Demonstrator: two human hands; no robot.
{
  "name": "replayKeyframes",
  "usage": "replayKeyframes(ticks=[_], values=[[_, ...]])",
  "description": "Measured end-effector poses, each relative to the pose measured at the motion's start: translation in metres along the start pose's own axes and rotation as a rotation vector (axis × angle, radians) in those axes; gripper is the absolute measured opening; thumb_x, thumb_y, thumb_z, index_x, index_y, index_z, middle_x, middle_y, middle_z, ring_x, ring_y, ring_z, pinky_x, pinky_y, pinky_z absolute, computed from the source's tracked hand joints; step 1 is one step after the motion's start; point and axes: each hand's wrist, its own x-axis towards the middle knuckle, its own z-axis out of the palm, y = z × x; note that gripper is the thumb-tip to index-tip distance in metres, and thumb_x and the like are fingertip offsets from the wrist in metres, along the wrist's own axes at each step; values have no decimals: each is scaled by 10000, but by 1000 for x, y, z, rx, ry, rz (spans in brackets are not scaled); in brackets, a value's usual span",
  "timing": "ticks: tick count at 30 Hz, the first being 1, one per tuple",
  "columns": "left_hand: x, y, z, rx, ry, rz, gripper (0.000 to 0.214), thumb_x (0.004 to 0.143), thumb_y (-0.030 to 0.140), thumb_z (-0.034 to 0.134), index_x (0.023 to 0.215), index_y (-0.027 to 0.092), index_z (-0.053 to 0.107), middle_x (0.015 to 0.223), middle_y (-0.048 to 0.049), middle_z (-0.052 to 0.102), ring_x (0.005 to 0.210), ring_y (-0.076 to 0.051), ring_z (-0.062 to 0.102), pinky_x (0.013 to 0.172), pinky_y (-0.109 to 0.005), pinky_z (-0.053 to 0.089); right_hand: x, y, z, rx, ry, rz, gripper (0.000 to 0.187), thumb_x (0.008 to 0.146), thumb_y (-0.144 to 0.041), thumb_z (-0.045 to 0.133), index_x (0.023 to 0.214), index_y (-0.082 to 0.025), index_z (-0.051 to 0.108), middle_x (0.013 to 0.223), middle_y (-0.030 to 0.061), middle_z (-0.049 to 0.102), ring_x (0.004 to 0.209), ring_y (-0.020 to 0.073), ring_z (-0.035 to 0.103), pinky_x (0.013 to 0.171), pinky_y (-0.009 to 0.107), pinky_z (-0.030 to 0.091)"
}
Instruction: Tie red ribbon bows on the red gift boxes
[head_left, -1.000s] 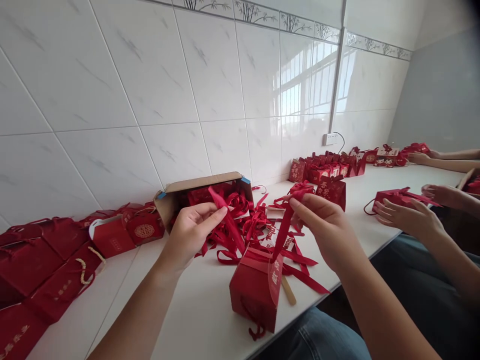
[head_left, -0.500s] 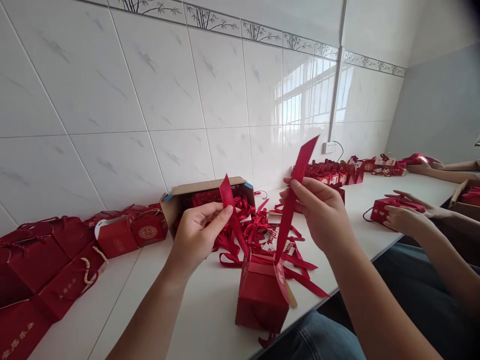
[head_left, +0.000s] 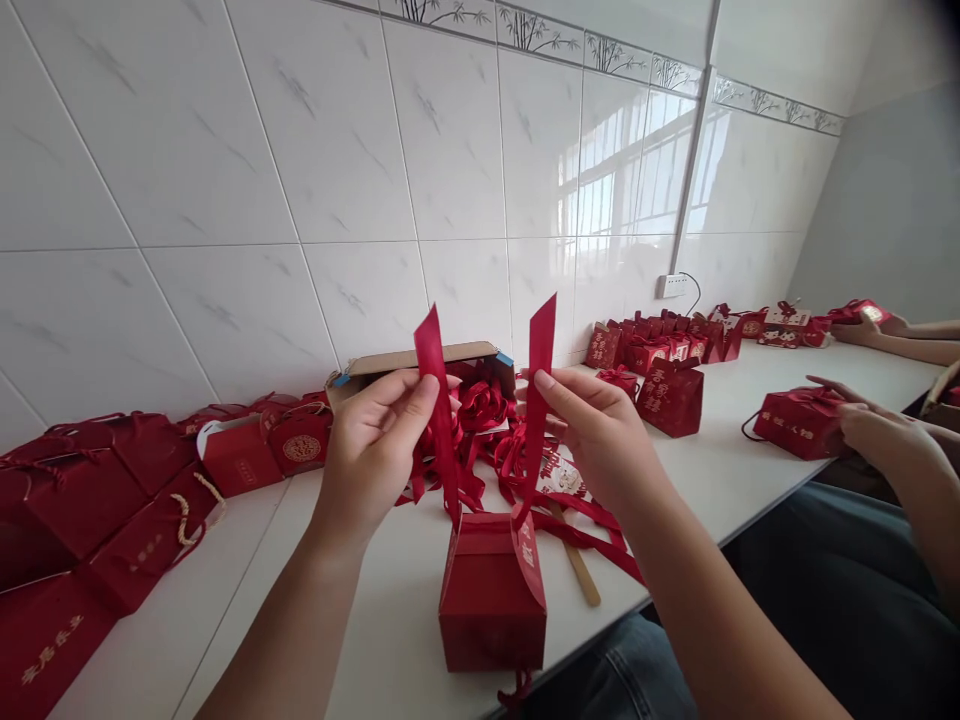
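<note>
A small red gift box (head_left: 491, 595) stands at the near edge of the white counter (head_left: 375, 640). A red ribbon runs up from each side of its top. My left hand (head_left: 375, 445) pinches the left ribbon end (head_left: 431, 350) and holds it upright. My right hand (head_left: 592, 430) pinches the right ribbon end (head_left: 541, 335), also upright. Both ends stick up above my fingers, about level with each other. A bit of ribbon hangs below the box.
An open cardboard box (head_left: 420, 362) on its side spills a heap of red ribbons (head_left: 487, 420) behind my hands. Finished red boxes (head_left: 112, 500) lie at the left and stand at the back right (head_left: 660, 345). A wooden stick (head_left: 577, 570) lies by the box. Another person's hands (head_left: 870, 425) hold a red box (head_left: 799, 425) at right.
My hands have drawn closer together and brought both ribbon ends upright and even. The right end came down from its higher slant. The box now stands squarer below them.
</note>
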Motion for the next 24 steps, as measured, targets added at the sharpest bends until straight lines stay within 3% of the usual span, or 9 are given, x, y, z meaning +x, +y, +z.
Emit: replayKeyframes(ticks=[7, 11, 16, 20, 24], values=[[-3, 0, 3, -53, -108, 10, 234, 913, 398, 518, 907, 199, 641, 754, -12, 648, 730, -150, 617, 610, -219, 500, 5, -1, 6, 14, -73, 46, 165, 794, -350, 682, 803, -186, 692, 721, 12, 673, 617, 94, 611, 612, 237, 516], [-6, -1, 6, 1, -211, 31, 236, 911, 376, 531, 806, 188, 628, 629, 26, 559, 596, -94, 514, 545, -180, 430, 5, -6, 14, -140, -243, -19, 151, 852, -304, 618, 905, -192, 704, 605, -32, 595, 495, 46, 506, 465, 172, 418], [-6, -3, 7, -32, -306, 30, 256, 872, 320, 593, 666, 169, 579, 573, 49, 492, 520, -69, 427, 467, -169, 353, 0, -10, 18, -198, -477, -88, 243, 850, -325, 616, 1045, -198, 685, 815, 23, 670, 751, 121, 628, 649, 237, 520], [-5, -3, 7, -47, -349, -16, 247, 870, 306, 597, 665, 168, 598, 588, 45, 502, 537, -70, 438, 489, -171, 361, -2, -7, 12, -245, -509, -92, 311, 786, -327, 693, 1071, -203, 670, 859, 24, 655, 766, 131, 598, 665, 257, 507], [-6, 0, 6, -45, -360, -29, 261, 887, 352, 572, 702, 173, 618, 572, 47, 489, 523, -70, 416, 485, -181, 346, -4, -2, 5, -381, -375, -56, 487, 840, -479, 589, 1233, -191, 574, 755, 7, 582, 620, 98, 494, 551, 236, 435]])
